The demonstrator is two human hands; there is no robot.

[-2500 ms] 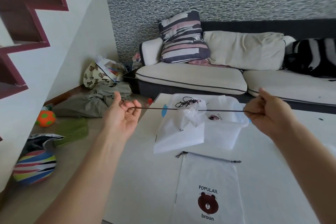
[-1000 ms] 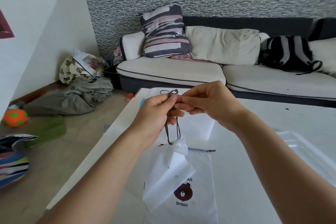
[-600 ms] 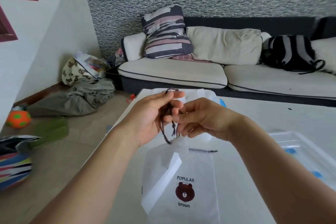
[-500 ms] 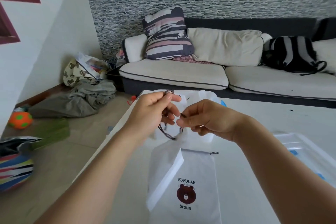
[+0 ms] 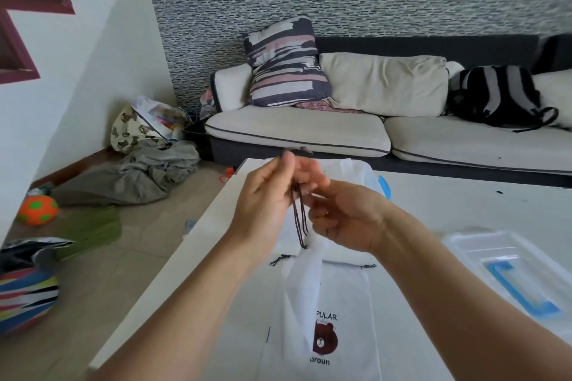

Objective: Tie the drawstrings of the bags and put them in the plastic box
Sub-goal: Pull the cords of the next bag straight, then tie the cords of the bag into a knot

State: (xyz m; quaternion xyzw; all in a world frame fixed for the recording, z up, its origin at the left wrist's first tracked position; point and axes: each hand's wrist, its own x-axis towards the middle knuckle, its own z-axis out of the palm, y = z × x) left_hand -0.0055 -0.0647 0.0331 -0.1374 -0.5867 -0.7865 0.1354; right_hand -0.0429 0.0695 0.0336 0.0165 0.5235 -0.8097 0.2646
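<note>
A white bench [image 5: 448, 210] fills the lower frame, with the clear plastic box [image 5: 507, 269] at the right edge. A gathered white bag [image 5: 301, 297] hangs at centre, above a flat bag [image 5: 337, 340]. Its dark drawstring [image 5: 299, 219] runs near vertical, up into both hands. The left hand [image 5: 266, 204] is pinched on the cord's upper part; the right hand [image 5: 346, 219] seems curled round it just beside, though blur hides the fingertips. The box lies right of the hands, nearer the right one.

bare table [image 5: 464, 210] right of hands, plastic box [image 5: 507, 272] at right edge, flat bag [image 5: 346, 294] underneath
</note>
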